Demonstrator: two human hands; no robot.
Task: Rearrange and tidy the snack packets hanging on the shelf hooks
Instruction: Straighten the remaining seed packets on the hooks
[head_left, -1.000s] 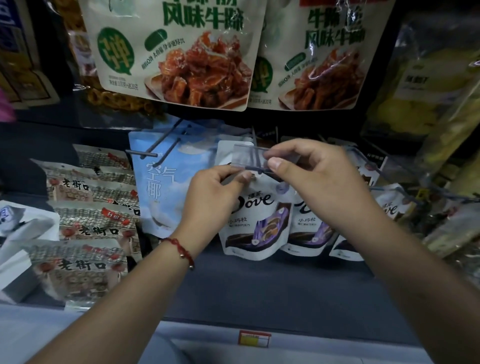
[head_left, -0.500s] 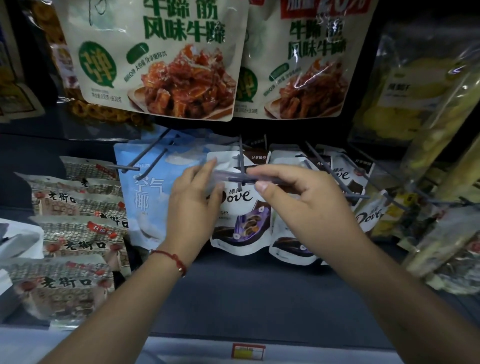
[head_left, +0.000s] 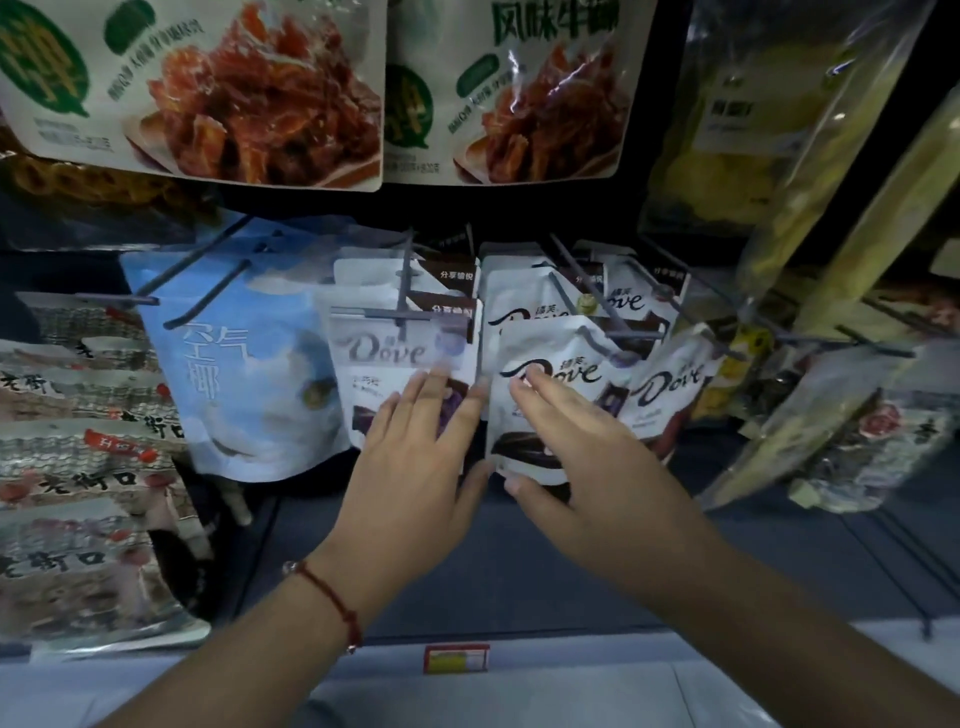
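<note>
In the middle of the frame, two rows of white chocolate packets are hanging from grey wire hooks. The front packet on the left hook (head_left: 395, 358) is showing a silvery "Dove" logo across a pale top and a dark brown and purple picture lower down; a clear strip on the hook's crossbar (head_left: 400, 313) is lying across its upper edge. The front packet on the right hook (head_left: 566, 364) is carrying the same logo in dark script, with a dark chocolate picture at its bottom, and it is bulging and creased at its top right corner. More packets of the same kind are hanging behind both, and another one (head_left: 670, 384) is tilting further right.

The left hand (head_left: 415, 457), with a red string bracelet (head_left: 332, 605) on its wrist, is lying with straight, spread fingers flat against the lower half of the left packet. The right hand (head_left: 587, 447) is likewise flat and uncurled, its fingers resting on the face of the right packet and its thumb just below that packet's bottom edge.

Left of centre a light blue pouch (head_left: 244, 364) is hanging beside the chocolate. Two big meat snack bags (head_left: 249, 88) are filling the top of the frame.
</note>
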